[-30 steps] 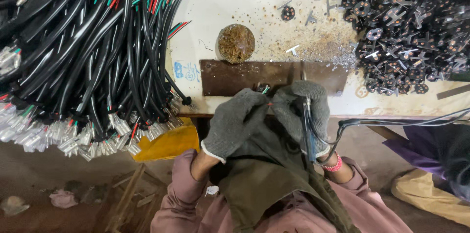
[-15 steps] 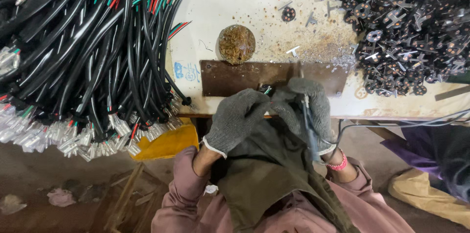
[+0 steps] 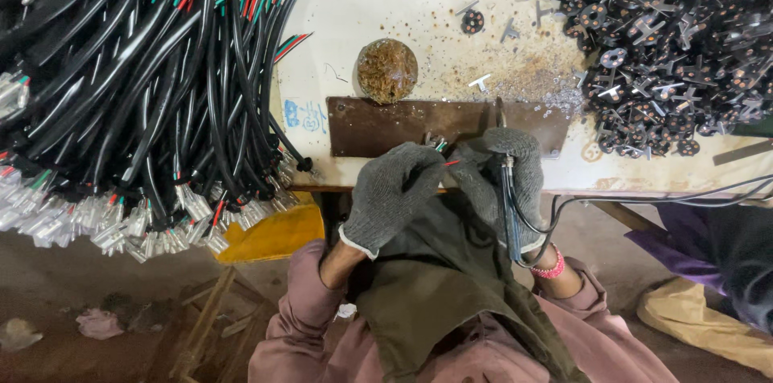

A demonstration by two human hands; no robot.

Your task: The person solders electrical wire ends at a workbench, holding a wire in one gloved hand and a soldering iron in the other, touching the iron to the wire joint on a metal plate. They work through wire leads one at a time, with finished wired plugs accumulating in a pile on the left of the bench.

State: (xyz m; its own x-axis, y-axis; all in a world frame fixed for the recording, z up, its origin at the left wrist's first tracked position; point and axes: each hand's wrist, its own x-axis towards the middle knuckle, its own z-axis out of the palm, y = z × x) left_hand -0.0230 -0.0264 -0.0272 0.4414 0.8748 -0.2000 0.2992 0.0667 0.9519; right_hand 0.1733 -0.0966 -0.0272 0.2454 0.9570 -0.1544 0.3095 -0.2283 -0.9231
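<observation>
- Left hand (image 3: pixel 392 194) — grey knit glove, centre of the frame at the near edge of the surface (image 3: pixel 362 12); fingers curled tight around the end of a cable whose red and green wire tips (image 3: pixel 444 156) poked out between the two hands.
- Right hand (image 3: pixel 509 173) — matching grey glove, just right of the left and touching it; clenched around a slim blue-handled tool (image 3: pixel 507 214) that ran down the palm toward the wrist, with a black cord (image 3: pixel 644 199) trailing off to the right edge of the frame.
- Pink bracelet (image 3: pixel 552 268) — on the right wrist, below the glove cuff.
- Brown metal plate (image 3: pixel 386 121) — flat on the surface, directly above the hands; the fingertips reached its lower edge.
- Round rusty-brown lump (image 3: pixel 387 70) — above the plate's left part, just beside its upper edge.
- Bundle of black cables (image 3: pixel 137 69) — filled the upper left of the frame, red and green cores showing; clear connectors (image 3: pixel 121 222) hung over the surface edge at lower left.
- Heap of small black parts (image 3: pixel 668 37) with metal prongs — upper right of the frame, well apart from the hands; metal filings scattered between heap and plate.
- Yellow object (image 3: pixel 270 234) — below the surface edge, left of the left forearm; kind could not be told.
- Dark green apron (image 3: pixel 451 294) and dusty-pink sleeves — lower centre.
</observation>
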